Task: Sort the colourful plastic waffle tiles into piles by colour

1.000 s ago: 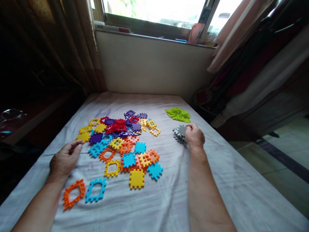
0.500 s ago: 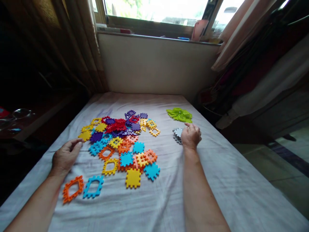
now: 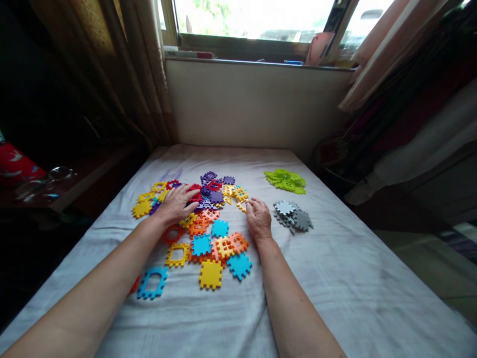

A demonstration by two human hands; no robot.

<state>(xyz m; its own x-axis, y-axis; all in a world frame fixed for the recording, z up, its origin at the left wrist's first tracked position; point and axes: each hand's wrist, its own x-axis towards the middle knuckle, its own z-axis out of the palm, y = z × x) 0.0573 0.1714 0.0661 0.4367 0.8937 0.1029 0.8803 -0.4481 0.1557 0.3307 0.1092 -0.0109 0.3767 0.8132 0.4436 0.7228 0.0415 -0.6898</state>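
My left hand (image 3: 175,203) is over the pile, fingers spread flat across red interlocking plastic tiles (image 3: 194,192) with notched edges. My right hand (image 3: 258,219) is at the pile's right side, its fingers curled against a light yellow frame tile (image 3: 242,205) that they partly cover. Purple tiles (image 3: 216,197) lie between the hands. Nearer to me are blue tiles (image 3: 201,244), an orange window tile (image 3: 238,242) and a solid yellow tile (image 3: 210,274). The left wrist and forearm hide some tiles.
Grey tiles (image 3: 302,220) form a small heap right of my right hand. Behind them lies a lime-green heap (image 3: 285,180). A white sheet (image 3: 320,288) covers the surface, with a wall and window beyond. Glasses (image 3: 60,173) rest on a dark shelf at left.
My left hand has moved from the pile's left edge onto the red tiles. My right hand has left the grey heap and moved left to the pile. The view has shifted slightly.
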